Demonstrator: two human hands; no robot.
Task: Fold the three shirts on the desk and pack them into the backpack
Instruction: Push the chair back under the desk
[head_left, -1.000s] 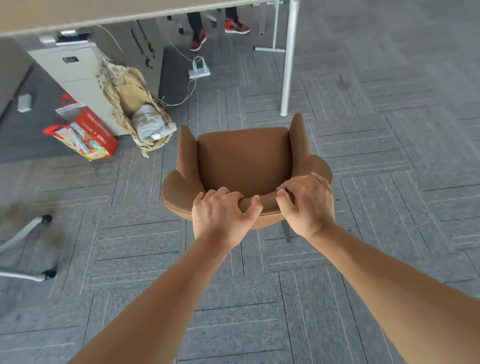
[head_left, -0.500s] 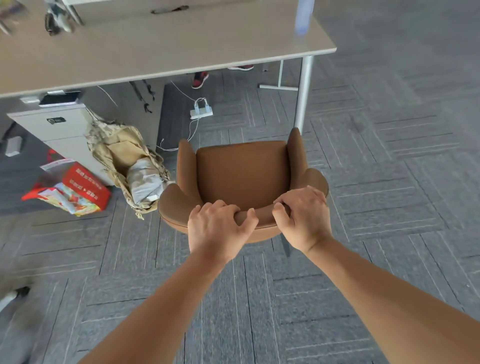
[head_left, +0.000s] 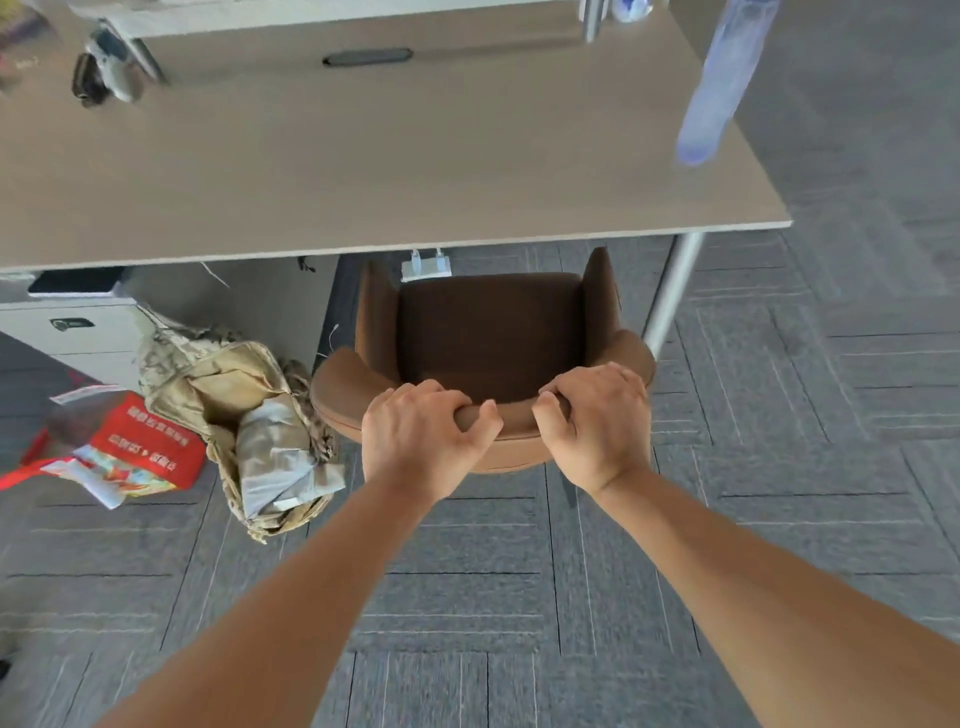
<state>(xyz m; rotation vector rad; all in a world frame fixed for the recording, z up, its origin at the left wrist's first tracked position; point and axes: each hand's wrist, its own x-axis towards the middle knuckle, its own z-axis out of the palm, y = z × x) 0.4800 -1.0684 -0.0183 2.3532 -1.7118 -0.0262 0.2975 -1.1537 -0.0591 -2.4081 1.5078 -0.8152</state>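
Gripping the chair (head_left: 488, 338) by the top of its backrest, you have both hands busy with furniture, not cloth: your left hand (head_left: 421, 434) curls its fingers over the rim with the thumb on the near side, and your right hand (head_left: 597, 421) holds the same rim just beside it in the same way. By my reading the folding and packing look finished, since no shirt lies on the visible part of the desk (head_left: 363, 171), and you are tidying the seat toward it. The next move probably calls for a straight, even push so the armrests clear the desk leg (head_left: 670, 291) at centre right.

Going left to right across the frame: at lower left a red printed bag (head_left: 140, 452) lies on the floor. Just beside it the tan backpack (head_left: 218, 379) slumps against the pale drawer cabinet (head_left: 67, 332) under the desk, its mouth open and a folded grey bundle (head_left: 280, 457) showing inside. I cannot tell how many shirts that bundle holds.

At upper left a blurred dark object sits on the desktop; a dark oval cable slot (head_left: 368, 56) is at upper centre. A white power strip (head_left: 426, 262) peeks out under the desk edge behind the chair. At upper right a blurred pale blue streak (head_left: 717, 93) is unreadable. Grey carpet tiles (head_left: 831, 467) cover the floor.
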